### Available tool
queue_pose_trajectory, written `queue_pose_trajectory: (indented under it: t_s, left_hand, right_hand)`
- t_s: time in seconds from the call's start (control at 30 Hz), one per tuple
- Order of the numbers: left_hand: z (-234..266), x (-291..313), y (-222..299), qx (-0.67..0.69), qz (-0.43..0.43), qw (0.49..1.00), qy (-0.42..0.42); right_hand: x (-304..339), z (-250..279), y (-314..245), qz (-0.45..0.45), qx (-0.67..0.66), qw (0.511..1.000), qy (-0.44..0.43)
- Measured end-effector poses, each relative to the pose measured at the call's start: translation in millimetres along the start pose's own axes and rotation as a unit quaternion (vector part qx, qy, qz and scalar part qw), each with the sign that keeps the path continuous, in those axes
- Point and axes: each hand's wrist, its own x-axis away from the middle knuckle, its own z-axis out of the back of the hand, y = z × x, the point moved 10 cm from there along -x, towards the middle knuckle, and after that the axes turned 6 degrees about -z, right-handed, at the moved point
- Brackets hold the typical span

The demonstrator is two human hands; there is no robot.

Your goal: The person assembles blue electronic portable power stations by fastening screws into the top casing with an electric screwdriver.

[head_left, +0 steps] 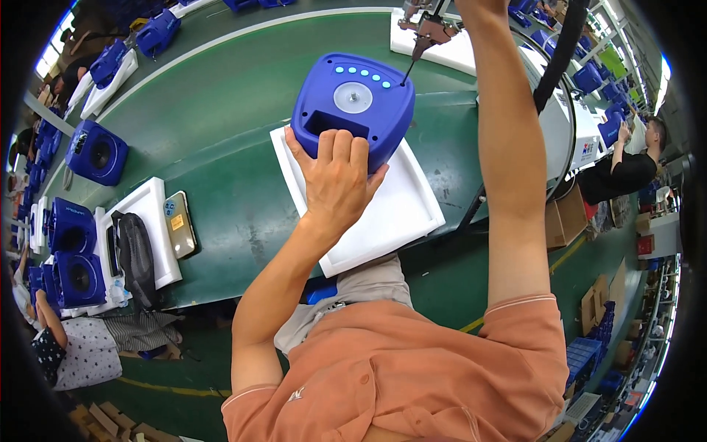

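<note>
A blue plastic speaker box (401, 121) with a round silver disc and a row of pale round buttons on its top panel stands on the white foam tray (375, 221). My left hand (337, 173) grips its near edge at the handle recess, fingers curled into the opening and thumb at the left side. A screwdriver bit (414, 65), hanging from a metal driver head (434, 31), reaches down to the screw hole at the box's far right corner. My right forearm (508, 132) stretches up past the driver; the right hand lies beyond the top edge, out of view.
On the left, a foam tray (166, 250) holds a dark strap (135, 254), with a phone (180, 225) beside it. More blue speakers (97, 152) stand along the green bench (228, 199). A black hose (563, 55) hangs at right. Co-workers sit on both sides.
</note>
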Motion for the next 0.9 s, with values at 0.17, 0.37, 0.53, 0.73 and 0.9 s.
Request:
queue_pose_trajectory:
  t_s: [0.17, 0.37, 0.53, 0.73, 0.9]
  left_hand:
    - [3.0, -16.2, 11.3, -0.008, -0.027, 1.000, -0.010]
    - [-0.6, -4.1, -4.2, -0.019, -0.012, 0.996, -0.084]
    - [33.6, 19.1, 5.6, -0.011, -0.008, 0.995, -0.097]
    - [57.9, 81.6, -33.4, 0.039, 0.059, 0.971, -0.227]
    - [77.3, 102.3, -33.7, 0.063, 0.003, 0.987, -0.151]
  right_hand:
    - [1.4, -8.4, -1.5, 0.023, -0.021, 0.998, -0.053]
    - [-23.6, 7.3, -1.7, -0.003, 0.080, 0.995, 0.054]
    - [-90.2, 40.7, -82.4, 0.086, 0.156, 0.978, 0.112]
    - [-102.9, 48.4, -18.1, -0.034, 0.153, 0.987, -0.045]
    - [-10.2, 18.2, -35.5, 0.240, 0.348, 0.900, 0.109]
